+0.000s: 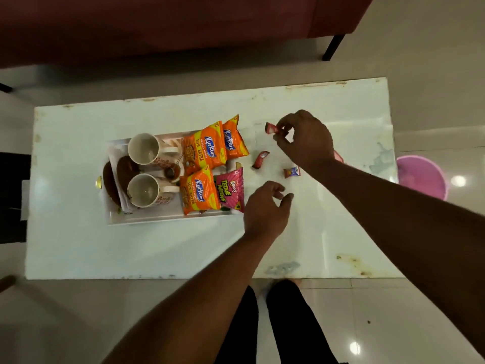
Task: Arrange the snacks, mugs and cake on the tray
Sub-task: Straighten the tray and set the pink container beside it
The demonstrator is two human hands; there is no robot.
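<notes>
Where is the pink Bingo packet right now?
The pink Bingo packet lies at the tray's near right corner, beside an orange Kurkure packet, just left of the left hand.

Dim, soft focus; ceiling-light glare on floor [458, 180]; wide-angle bending at edges.

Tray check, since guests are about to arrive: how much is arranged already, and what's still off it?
On the white tray: two cream mugs, brown cake, orange and pink snack packets. The right hand pinches a small red-wrapped candy; the left hand hovers empty. Two wrapped candies remain on the table.
</notes>
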